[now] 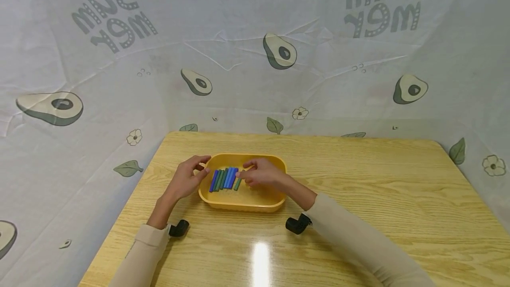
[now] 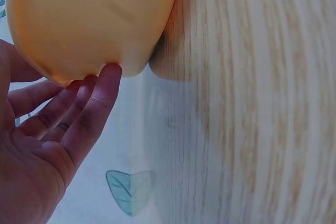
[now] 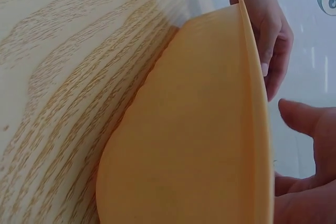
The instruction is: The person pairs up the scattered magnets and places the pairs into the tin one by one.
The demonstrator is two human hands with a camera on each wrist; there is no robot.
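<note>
A yellow oblong plastic basin [image 1: 247,207] stands on the table. In it several short coloured sticks lie side by side at the left, among them dark blue, green and light blue sticks [image 1: 224,179]; whether they are chalk or clay cannot be made out. Beside this row lies one green stick [image 1: 237,184], slightly apart. My left hand [image 1: 187,176] holds the basin's left end, thumb at the rim and fingers against the outer wall [image 2: 100,30]. Inside the basin, my right hand [image 1: 263,173] touches the green stick's upper end, its thumb and fingers spread apart.
The wooden table [image 1: 358,180] extends mostly to the right of the basin. A white sheet [image 1: 239,101] printed with avocados and leaves hangs behind and at both sides. Black wrist mounts [image 1: 298,224] stick out below both forearms.
</note>
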